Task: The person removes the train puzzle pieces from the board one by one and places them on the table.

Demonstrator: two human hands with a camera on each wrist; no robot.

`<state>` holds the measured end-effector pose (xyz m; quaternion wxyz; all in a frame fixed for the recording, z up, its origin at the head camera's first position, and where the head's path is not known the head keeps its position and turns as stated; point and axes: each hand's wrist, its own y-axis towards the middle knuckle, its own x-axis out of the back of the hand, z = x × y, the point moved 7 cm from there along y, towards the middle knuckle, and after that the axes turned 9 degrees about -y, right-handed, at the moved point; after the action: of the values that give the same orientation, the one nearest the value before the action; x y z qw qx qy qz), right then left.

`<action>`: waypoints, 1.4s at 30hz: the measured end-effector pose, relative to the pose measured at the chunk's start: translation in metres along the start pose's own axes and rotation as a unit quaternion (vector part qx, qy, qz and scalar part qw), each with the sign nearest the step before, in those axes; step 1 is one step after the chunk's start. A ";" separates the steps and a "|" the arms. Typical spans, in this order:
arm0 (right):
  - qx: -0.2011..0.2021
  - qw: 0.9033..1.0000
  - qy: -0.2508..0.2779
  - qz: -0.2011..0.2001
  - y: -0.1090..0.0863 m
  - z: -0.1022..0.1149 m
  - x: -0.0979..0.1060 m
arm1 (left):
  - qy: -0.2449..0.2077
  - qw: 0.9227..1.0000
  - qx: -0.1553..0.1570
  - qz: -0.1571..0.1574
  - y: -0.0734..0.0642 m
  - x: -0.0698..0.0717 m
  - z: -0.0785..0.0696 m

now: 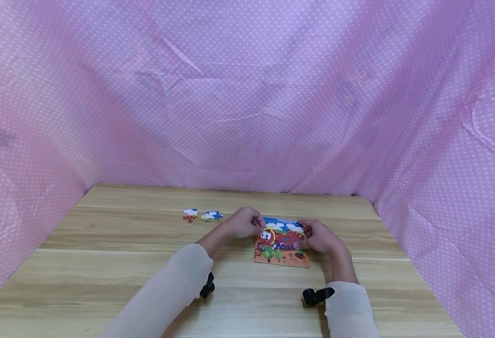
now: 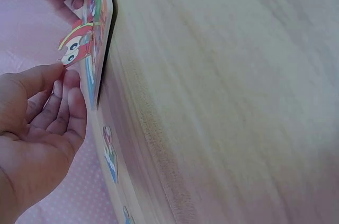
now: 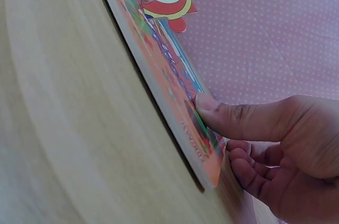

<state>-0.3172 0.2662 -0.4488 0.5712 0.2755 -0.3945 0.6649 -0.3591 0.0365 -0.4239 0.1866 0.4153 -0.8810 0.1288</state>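
Right of centre in the head view, the board (image 1: 283,262) is gripped at its right edge by the right hand (image 1: 321,238), its picture partly covered. An eyed piece (image 2: 77,46) is pinched by the left hand (image 1: 244,222). Of two loose pieces (image 1: 212,216) left of centre, one is cut off at the left-wrist view's bottom.

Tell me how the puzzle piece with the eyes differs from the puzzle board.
The puzzle piece is small; the puzzle board is much larger. The piece has a curvy, notched outline, while the board is straight-edged. The left hand pinches the piece, tilted up; the right hand rests its thumb on the board. Both carry bright cartoon printing.
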 end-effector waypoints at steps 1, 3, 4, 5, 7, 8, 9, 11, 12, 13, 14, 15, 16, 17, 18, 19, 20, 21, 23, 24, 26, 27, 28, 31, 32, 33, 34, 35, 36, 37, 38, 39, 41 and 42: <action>-0.001 1.000 0.000 0.000 0.000 0.000 0.000 | -0.007 1.000 0.001 -0.001 0.000 0.001 0.001; -0.002 1.000 0.002 0.000 -0.001 -0.001 0.000 | -0.019 1.000 0.002 -0.004 -0.002 0.003 0.001; -0.002 1.000 0.002 0.000 -0.001 -0.002 0.000 | -0.021 1.000 0.001 -0.007 -0.003 0.005 0.001; -0.002 1.000 0.002 -0.001 -0.001 -0.002 0.000 | -0.020 1.000 0.000 -0.011 -0.003 0.008 0.001; 0.000 1.000 0.001 -0.002 -0.001 -0.003 0.000 | -0.022 1.000 0.000 -0.019 -0.005 0.013 0.003; 0.001 1.000 0.002 -0.002 -0.001 -0.003 0.000 | -0.021 1.000 -0.002 -0.023 -0.006 0.016 0.003; 0.001 1.000 0.002 -0.002 -0.001 -0.003 0.000 | -0.018 0.999 -0.004 -0.027 -0.007 0.020 0.004; 0.004 1.000 0.003 0.000 -0.001 -0.003 0.000 | -0.018 0.999 -0.005 -0.033 -0.010 0.027 0.005; 0.005 1.000 0.002 0.000 -0.001 -0.003 0.000 | -0.023 0.999 -0.007 -0.034 -0.011 0.030 0.007; 0.004 1.000 0.001 0.000 -0.002 -0.003 0.001 | -0.027 0.999 -0.009 -0.034 -0.012 0.034 0.008; 0.003 1.000 -0.001 -0.002 -0.002 -0.004 0.001 | -0.029 0.999 -0.012 -0.035 -0.014 0.038 0.008; 0.002 1.000 -0.002 -0.003 -0.003 -0.004 0.002 | -0.032 0.999 -0.013 -0.036 -0.016 0.042 0.009; 0.004 1.000 -0.005 -0.004 -0.004 -0.003 0.002 | -0.033 0.999 -0.015 -0.038 -0.017 0.046 0.011; 0.004 1.000 -0.006 -0.004 -0.004 -0.003 0.002 | -0.034 0.998 -0.021 -0.041 -0.020 0.051 0.012; 0.006 1.000 -0.007 -0.004 -0.004 -0.003 0.002 | -0.034 0.998 -0.025 -0.045 -0.022 0.056 0.013; 0.007 1.000 -0.006 -0.004 -0.004 -0.002 0.002 | -0.034 0.998 -0.025 -0.051 -0.025 0.063 0.015; 0.010 1.000 -0.006 -0.003 -0.004 -0.001 0.002 | -0.034 0.998 -0.027 -0.055 -0.028 0.069 0.017; 0.012 1.000 -0.006 -0.001 -0.004 -0.001 0.001 | -0.036 0.997 -0.025 -0.061 -0.032 0.075 0.020; 0.013 1.000 -0.003 0.000 -0.003 0.000 -0.001 | -0.043 0.997 -0.026 -0.067 -0.039 0.089 0.025; 0.011 1.000 -0.003 -0.002 -0.002 0.000 -0.001 | -0.043 0.996 -0.022 -0.071 -0.043 0.096 0.028; 0.009 1.000 -0.003 -0.003 -0.002 0.000 -0.002 | -0.038 0.996 -0.018 -0.080 -0.051 0.111 0.033; 0.008 1.000 -0.003 -0.003 -0.002 0.000 -0.002 | -0.035 0.996 -0.015 -0.085 -0.055 0.118 0.035; 0.008 1.000 -0.003 -0.004 -0.002 0.000 -0.002 | -0.029 0.995 -0.014 -0.090 -0.059 0.126 0.038; 0.008 1.000 -0.003 -0.003 -0.002 0.001 -0.002 | -0.018 0.994 -0.002 -0.104 -0.073 0.147 0.046; 0.008 1.000 -0.002 -0.002 -0.002 0.001 -0.002 | -0.021 0.994 0.003 -0.108 -0.077 0.154 0.049; 0.008 1.000 -0.001 -0.002 -0.002 0.000 -0.003 | -0.023 0.994 0.008 -0.111 -0.081 0.160 0.052; 0.008 1.000 0.000 -0.002 -0.002 0.000 -0.003 | -0.025 0.993 0.012 -0.115 -0.085 0.166 0.055; 0.006 1.000 0.002 -0.002 -0.002 0.000 -0.003 | -0.027 0.992 0.017 -0.120 -0.088 0.171 0.058; 0.006 1.000 0.004 -0.001 -0.002 0.000 -0.003 | -0.029 0.992 0.022 -0.125 -0.092 0.177 0.060; 0.006 1.000 0.005 -0.001 -0.002 -0.001 -0.003 | -0.030 0.991 0.026 -0.131 -0.095 0.182 0.062; 0.004 1.000 0.007 -0.001 -0.001 -0.001 -0.003 | -0.028 0.990 0.029 -0.136 -0.098 0.186 0.064; 0.003 1.000 0.008 -0.001 -0.001 -0.001 -0.003 | -0.026 0.989 0.031 -0.141 -0.101 0.191 0.066; 0.002 1.000 0.010 -0.001 -0.001 -0.002 -0.002 | -0.017 0.987 0.039 -0.154 -0.107 0.200 0.071; 0.002 1.000 0.009 -0.002 -0.001 -0.002 -0.002 | -0.013 0.986 0.041 -0.159 -0.110 0.203 0.074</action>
<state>-0.3155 0.2666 -0.4512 0.5757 0.2709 -0.3875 0.6671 -0.4087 -0.1988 -0.3936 0.1756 0.5592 -0.8001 0.1279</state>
